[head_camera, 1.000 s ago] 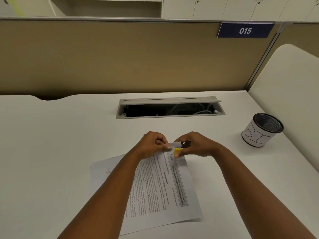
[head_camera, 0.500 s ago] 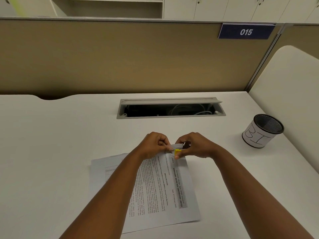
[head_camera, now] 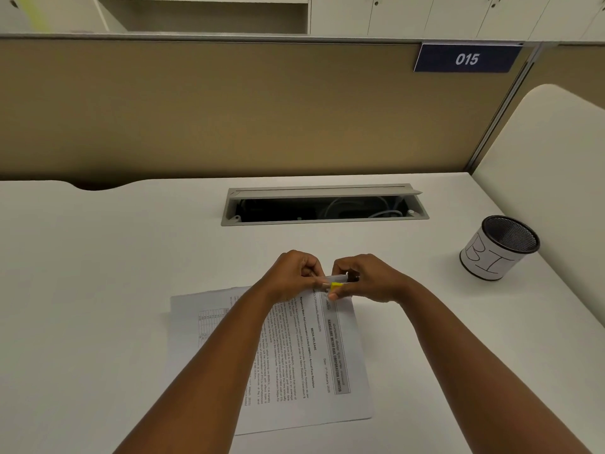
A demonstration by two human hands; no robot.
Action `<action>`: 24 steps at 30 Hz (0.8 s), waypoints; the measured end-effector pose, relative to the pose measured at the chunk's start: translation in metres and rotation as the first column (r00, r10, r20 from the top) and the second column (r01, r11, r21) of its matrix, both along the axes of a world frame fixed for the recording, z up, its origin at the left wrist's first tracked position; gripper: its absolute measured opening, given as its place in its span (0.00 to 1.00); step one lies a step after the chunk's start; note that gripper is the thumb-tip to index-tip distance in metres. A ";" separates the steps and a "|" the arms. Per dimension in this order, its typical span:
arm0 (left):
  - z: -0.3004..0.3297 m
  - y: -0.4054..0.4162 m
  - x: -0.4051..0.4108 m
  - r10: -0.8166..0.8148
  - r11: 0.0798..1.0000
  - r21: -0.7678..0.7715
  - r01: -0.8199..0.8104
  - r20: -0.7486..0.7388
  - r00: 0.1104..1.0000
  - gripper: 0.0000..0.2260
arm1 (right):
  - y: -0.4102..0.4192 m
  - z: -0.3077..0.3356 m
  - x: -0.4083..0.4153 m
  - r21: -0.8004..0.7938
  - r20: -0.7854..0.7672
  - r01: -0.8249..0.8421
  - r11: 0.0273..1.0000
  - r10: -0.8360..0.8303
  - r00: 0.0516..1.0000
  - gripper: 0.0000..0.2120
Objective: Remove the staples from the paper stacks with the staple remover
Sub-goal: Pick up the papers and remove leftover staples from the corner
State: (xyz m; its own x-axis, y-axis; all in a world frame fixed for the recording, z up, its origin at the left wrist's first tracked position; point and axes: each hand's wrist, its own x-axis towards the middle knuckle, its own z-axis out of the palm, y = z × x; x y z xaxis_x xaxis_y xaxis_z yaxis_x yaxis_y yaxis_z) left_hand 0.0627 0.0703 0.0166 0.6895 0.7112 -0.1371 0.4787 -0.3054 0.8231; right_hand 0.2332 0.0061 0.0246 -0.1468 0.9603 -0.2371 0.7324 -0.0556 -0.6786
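A printed paper stack (head_camera: 314, 355) lies on the white desk (head_camera: 98, 290), its text turned sideways, with another sheet sticking out under it on the left. My left hand (head_camera: 293, 273) pinches the stack's far corner and lifts it slightly. My right hand (head_camera: 366, 278) grips a small staple remover (head_camera: 339, 283) with a yellow part, pressed against that same raised corner. The staple itself is hidden between my fingers.
A black mesh cup (head_camera: 499, 247) wrapped in a hand-lettered paper label stands at the right. An open cable tray (head_camera: 324, 206) is set into the desk behind my hands. A tan partition (head_camera: 229, 109) closes the back, and a cream panel (head_camera: 550, 178) the right.
Both hands stay at the stack's corner. The paper stack has shifted slightly on the desk, and the raised corner has flattened a little.
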 end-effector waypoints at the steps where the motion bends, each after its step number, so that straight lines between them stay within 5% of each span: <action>1: 0.000 0.000 0.000 -0.004 1.000 -0.001 0.004 -0.002 1.000 0.08 | 0.000 -0.001 0.000 -0.012 -0.013 0.001 1.000 -0.001 1.000 0.10; 5: -0.003 0.002 -0.004 0.006 1.000 -0.010 -0.006 0.004 1.000 0.06 | 0.001 -0.005 0.005 -0.078 -0.041 -0.003 0.997 -0.001 0.999 0.13; 11: -0.005 0.005 -0.015 0.119 0.993 -0.019 -0.118 0.056 0.991 0.06 | -0.008 -0.022 0.023 0.001 -0.250 0.515 0.857 -0.499 0.830 0.12; 19: -0.009 0.007 -0.017 0.295 0.955 -0.049 -0.291 0.133 0.946 0.10 | -0.019 -0.057 0.023 0.205 0.097 0.779 0.592 -0.804 0.586 0.18; 24: -0.010 0.008 -0.018 0.347 0.938 -0.067 -0.341 0.167 0.923 0.09 | -0.025 -0.069 0.018 0.297 0.345 0.685 0.665 -0.744 0.572 0.19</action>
